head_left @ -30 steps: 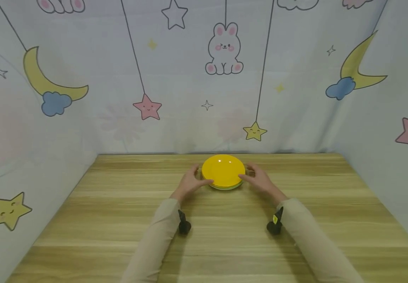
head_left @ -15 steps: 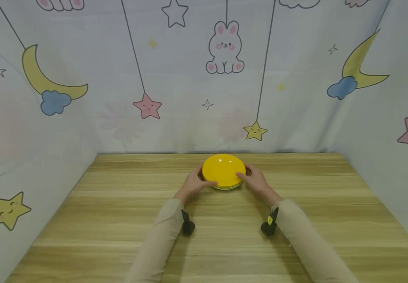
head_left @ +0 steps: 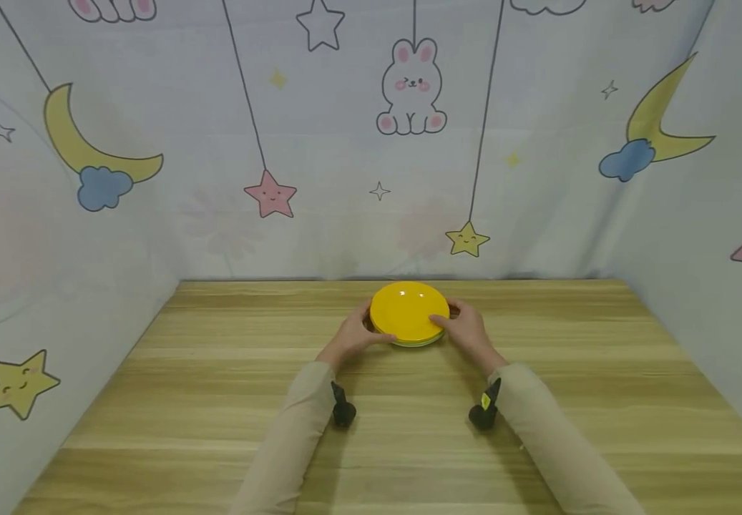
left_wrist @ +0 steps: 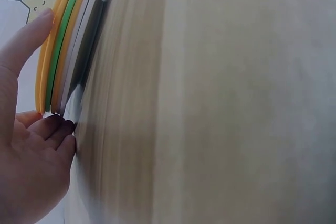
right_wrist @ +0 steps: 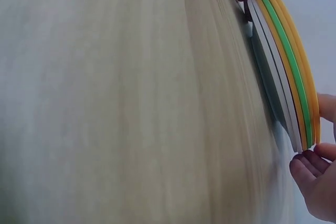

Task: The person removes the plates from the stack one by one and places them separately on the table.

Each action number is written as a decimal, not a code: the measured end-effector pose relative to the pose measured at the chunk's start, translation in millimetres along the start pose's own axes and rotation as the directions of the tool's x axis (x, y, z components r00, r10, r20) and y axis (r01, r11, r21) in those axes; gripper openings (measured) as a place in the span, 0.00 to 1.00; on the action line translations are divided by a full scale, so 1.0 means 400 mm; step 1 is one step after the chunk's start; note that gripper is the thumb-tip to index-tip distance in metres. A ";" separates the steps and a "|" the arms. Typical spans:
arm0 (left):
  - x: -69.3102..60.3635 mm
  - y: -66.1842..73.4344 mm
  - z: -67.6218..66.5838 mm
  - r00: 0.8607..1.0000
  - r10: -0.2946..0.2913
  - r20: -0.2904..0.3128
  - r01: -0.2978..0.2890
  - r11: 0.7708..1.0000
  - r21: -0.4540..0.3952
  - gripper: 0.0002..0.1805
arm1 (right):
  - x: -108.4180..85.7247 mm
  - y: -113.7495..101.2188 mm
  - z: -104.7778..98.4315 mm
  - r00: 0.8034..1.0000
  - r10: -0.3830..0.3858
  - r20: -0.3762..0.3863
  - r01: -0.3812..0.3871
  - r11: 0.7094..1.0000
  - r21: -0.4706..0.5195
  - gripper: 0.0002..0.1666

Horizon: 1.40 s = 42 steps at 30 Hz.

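Observation:
A stack of plates [head_left: 409, 309] lies near the back of the wooden table, with a glossy yellow one on top. Side on, in the left wrist view, the rims of the stacked plates [left_wrist: 62, 40] show yellow-orange, green, orange and white bands. My left hand [head_left: 348, 336] holds the left side, its thumb along the upper front rim and its fingers at the lower edge. On the opposite side my right hand [head_left: 469, 332] grips the stack, thumb over the top plate's rim. The right wrist view shows fingertips of the right hand [right_wrist: 321, 182] at the bottom plates' edge.
The wood-grain table [head_left: 403, 458] spreads in front of and beside the stack. Behind it hangs a pale curtain [head_left: 338, 129] printed with stars, moons and a rabbit. Similar cloth closes off both sides. A small black device [head_left: 343, 409] is worn at each wrist.
Both hands have closed in on the plates from the sides. The right thumb has moved left over the top rim, and the left thumb farther along the front. The stack has barely shifted.

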State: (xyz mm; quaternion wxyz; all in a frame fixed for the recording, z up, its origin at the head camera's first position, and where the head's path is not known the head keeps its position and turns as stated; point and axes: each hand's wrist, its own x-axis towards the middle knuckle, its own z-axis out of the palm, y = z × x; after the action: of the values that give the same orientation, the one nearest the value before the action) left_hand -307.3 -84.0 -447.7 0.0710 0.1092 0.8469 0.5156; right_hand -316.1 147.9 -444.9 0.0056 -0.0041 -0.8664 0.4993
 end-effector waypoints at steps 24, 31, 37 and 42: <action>-0.004 0.000 0.002 1.000 -0.016 -0.005 0.016 1.000 0.002 0.50 | -0.006 -0.002 -0.033 0.997 0.072 -0.017 -0.068 0.982 0.176 0.27; -0.005 -0.004 0.001 1.000 0.001 0.001 -0.001 1.000 -0.007 0.49 | -0.009 0.007 -0.051 0.997 0.071 -0.040 -0.063 0.980 0.188 0.27; -0.005 -0.005 0.001 1.000 0.016 0.004 -0.016 1.000 -0.007 0.49 | -0.013 0.007 -0.061 0.991 0.121 -0.058 -0.101 0.957 0.273 0.27; -0.007 -0.002 0.001 1.000 -0.001 0.004 0.001 1.000 0.004 0.49 | -0.023 0.006 -0.073 0.991 0.135 -0.024 -0.119 0.933 0.339 0.27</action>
State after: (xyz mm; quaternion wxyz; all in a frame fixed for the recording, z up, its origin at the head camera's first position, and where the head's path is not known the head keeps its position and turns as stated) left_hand -304.6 -84.6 -448.7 0.0731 0.1099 0.8479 0.5135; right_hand -306.3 174.3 -432.3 -0.0058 -0.0706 -0.7659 0.6390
